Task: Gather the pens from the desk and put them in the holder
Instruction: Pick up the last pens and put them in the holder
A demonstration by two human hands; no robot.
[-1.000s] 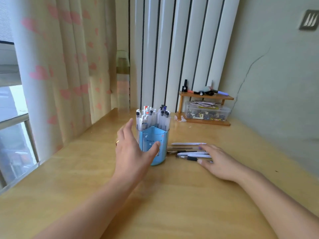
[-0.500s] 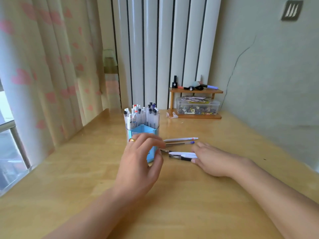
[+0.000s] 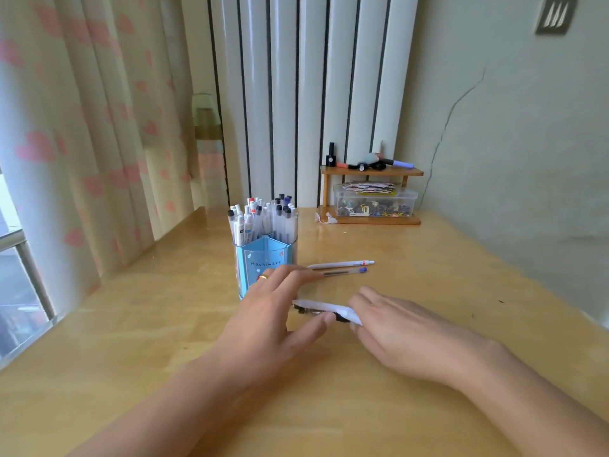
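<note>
A blue pen holder [image 3: 263, 263], packed with several upright pens [image 3: 263, 219], stands mid-desk. Just in front of it my left hand [image 3: 273, 315], with a ring on one finger, hovers with spread fingers, its thumb touching a small bundle of pens [image 3: 321, 308], white and dark, which looks slightly raised off the desk. My right hand [image 3: 398, 328] grips the right end of that bundle; its fingers hide that end. Farther back, a white pen [image 3: 341, 264] and a clear pen with a purple cap [image 3: 347, 272] lie side by side on the wooden desk [image 3: 412, 258], right of the holder.
At the back of the desk, against the wall, stands a small wooden shelf [image 3: 372, 171] with markers on top and a clear plastic box [image 3: 375, 204] of small items under it. A curtain [image 3: 82, 143] and a window edge run along the left side.
My left hand left the holder's side and came right to the pen bundle. My right hand drew the bundle closer and slightly up. The view shifted a little.
</note>
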